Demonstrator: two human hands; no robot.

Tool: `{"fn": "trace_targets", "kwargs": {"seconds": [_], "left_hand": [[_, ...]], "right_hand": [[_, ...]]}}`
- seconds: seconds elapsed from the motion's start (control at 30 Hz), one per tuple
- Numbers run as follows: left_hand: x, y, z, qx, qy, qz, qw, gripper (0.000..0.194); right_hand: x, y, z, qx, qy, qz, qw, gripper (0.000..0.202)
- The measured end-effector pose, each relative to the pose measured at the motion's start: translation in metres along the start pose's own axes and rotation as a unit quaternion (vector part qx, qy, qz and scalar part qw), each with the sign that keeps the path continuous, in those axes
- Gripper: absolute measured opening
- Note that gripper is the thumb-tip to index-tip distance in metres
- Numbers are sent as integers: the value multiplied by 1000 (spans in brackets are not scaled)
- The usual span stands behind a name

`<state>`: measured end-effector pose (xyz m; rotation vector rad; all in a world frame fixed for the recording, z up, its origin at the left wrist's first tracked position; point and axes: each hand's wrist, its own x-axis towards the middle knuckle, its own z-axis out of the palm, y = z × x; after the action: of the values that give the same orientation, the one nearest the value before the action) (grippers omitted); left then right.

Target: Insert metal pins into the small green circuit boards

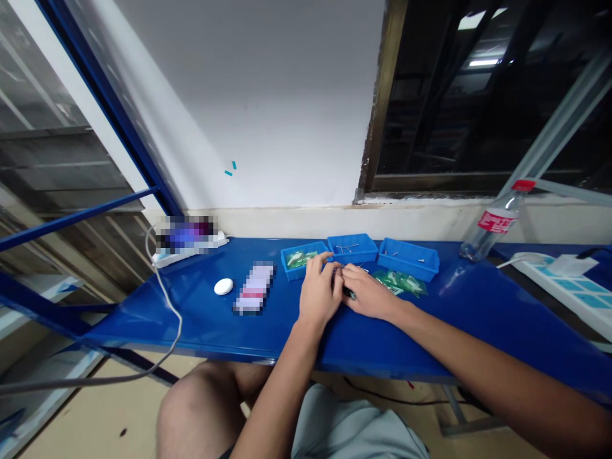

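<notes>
My left hand (pixel 319 290) and my right hand (pixel 366 291) meet over the blue table (pixel 201 325), their fingers bent and close together. Something small and dark shows between them, too hidden to make out. Just beyond my left hand is a blue tray (pixel 291 275) with green-and-white packets (pixel 299 258) in it. A second blue tray (pixel 354 255), behind my fingers, holds thin metal pieces. To its right, a third blue tray (pixel 406 260) has a few small metal parts. Green packets (pixel 404 282) lie on the table beside my right hand.
A blurred-out phone-like object (pixel 255 288) and a white oval object (pixel 223 286) lie to the left. Power strips (pixel 210 243) (pixel 564 287) sit at both sides, with a cable on the left. A bottle (pixel 495 223) stands back right.
</notes>
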<state>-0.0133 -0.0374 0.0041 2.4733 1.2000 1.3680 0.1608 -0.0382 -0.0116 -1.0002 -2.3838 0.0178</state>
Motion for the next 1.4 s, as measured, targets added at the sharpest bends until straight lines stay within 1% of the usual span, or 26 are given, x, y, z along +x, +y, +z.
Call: {"fn": "trace_targets", "kwargs": {"seconds": [0.07, 0.23, 0.4, 0.5, 0.63, 0.7, 0.8, 0.87, 0.97, 1.03, 1.1, 1.2, 1.23, 1.3, 1.4], "left_hand": [[0, -1, 0, -16, 5, -17, 1000, 19], [2, -5, -2, -49, 5, -42, 998, 20], [5, -6, -6, -86, 0, -61, 994, 27], [5, -8, -7, -96, -1, -71, 993, 30], [5, -11, -6, -108, -9, -106, 988, 30], [5, -11, -5, -134, -25, -125, 983, 30], [4, -11, -2, -209, -57, -142, 966, 30], [3, -11, 0, -261, -68, -156, 950, 30], [3, -12, 2, -313, -65, -173, 931, 26], [4, -12, 2, -326, -58, -172, 928, 21], [5, -12, 1, -327, -48, -173, 928, 17], [5, -14, 2, -324, -41, -189, 926, 15], [5, -15, 3, -324, -43, -190, 926, 17], [4, -17, 5, -328, -49, -179, 926, 26], [2, -19, 8, -334, -57, -158, 928, 43]], "right_hand": [[0, 1, 0, 4, -6, -12, 1000, 18], [-1, 0, -1, -6, -16, -24, 1000, 5], [1, -4, -1, 11, 3, -17, 1000, 9], [1, -5, -4, 50, 41, -3, 998, 12], [1, -5, -12, 100, 135, 55, 984, 13], [1, -5, -16, 107, 175, 86, 975, 11], [0, -5, -18, 123, 207, 125, 963, 7], [0, -5, -15, 140, 214, 145, 956, 6], [-1, -4, -10, 178, 216, 181, 943, 12], [-1, -2, -7, 214, 205, 203, 933, 19], [-1, 1, -5, 259, 192, 210, 923, 25], [-1, 6, -1, 335, 184, 211, 900, 25], [-1, 7, 0, 356, 184, 212, 891, 25], [0, 9, 1, 378, 185, 217, 881, 25], [0, 8, 0, 369, 192, 222, 882, 25]]}}
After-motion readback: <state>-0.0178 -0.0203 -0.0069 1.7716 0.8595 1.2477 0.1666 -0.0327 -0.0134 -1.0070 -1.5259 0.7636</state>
